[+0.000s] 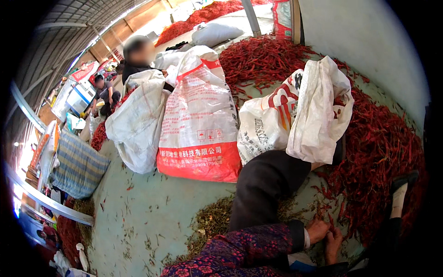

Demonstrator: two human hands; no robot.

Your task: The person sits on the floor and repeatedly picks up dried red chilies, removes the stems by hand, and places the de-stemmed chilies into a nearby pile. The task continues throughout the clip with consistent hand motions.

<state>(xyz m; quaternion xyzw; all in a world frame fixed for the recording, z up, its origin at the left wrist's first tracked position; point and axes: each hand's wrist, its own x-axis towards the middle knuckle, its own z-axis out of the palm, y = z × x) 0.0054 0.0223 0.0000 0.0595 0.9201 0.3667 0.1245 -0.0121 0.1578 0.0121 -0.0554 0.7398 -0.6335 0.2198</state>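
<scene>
My left hand (316, 231) and right hand (333, 243) are close together at the lower right, both pinched around a dried red chilli (331, 225). A large pile of red chillies (371, 138) spreads just beside them on the right. Plucked green-brown stems (212, 221) lie left of my dark-trousered leg (263, 184). A white sack (318, 111) with a folded-down top stands beyond my hands, some chillies showing at its mouth.
Red-and-white (198, 124) and plain white (136, 129) sacks stand ahead. A second chilli heap (258, 60) lies behind them. People (136, 69) sit at back left. A striped bag (80, 164), metal bars (55, 205) and a pale wall (360, 41) edge the work area.
</scene>
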